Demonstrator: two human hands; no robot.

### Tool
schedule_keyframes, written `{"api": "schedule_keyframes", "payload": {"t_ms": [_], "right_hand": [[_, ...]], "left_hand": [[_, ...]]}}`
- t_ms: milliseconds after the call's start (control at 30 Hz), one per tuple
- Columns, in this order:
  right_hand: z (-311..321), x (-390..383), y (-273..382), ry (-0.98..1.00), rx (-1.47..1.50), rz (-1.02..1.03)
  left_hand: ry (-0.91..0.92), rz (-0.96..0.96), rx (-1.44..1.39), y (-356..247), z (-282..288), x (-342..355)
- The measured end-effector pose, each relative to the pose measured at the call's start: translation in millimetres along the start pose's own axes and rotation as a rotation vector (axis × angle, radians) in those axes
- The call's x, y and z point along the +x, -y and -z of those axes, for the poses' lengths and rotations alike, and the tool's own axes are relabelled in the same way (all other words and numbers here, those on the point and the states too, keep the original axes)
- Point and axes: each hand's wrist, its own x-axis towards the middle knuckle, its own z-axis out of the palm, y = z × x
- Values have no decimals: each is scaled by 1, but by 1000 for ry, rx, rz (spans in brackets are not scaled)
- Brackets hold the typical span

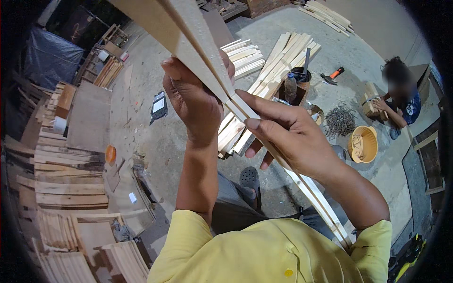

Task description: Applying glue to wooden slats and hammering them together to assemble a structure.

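Now a slanting wood length (189,59), possibly two laid together, is wrapped by the left hand (196,106) and pinched further along by the right hand (304,137), apparently so both ends are steadied. Beyond, pale strips (285,63) are laid roughly parallel on the floor (160,137), presumably kept within reach.

floor (146,70) lit | upper left dim | edges curved | corners black

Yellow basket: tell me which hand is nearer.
Right. The right hand is left of the yellow basket in the picture; the left hand is farther left and higher.
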Motion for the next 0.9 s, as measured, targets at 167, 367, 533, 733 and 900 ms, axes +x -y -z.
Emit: {"api": "schedule_keyframes", "payload": {"t_ms": [167,367,533,733,900], "right_hand": [[-1,0,-2,0,-8,10],[-2,1,-2,4,-10,19],[-2,4,-3,9,-10,36],[-1,6,-2,1,-39,70],[1,7,0,3,-38,77]], "left_hand": [[-35,18,-3,-3,-3,-2],[-34,9,47,-5,-3,0],[-56,31,-52,-3,-3,0],[22,59,-86,-1,5,1],[37,-39,-56,7,6,1]]}}
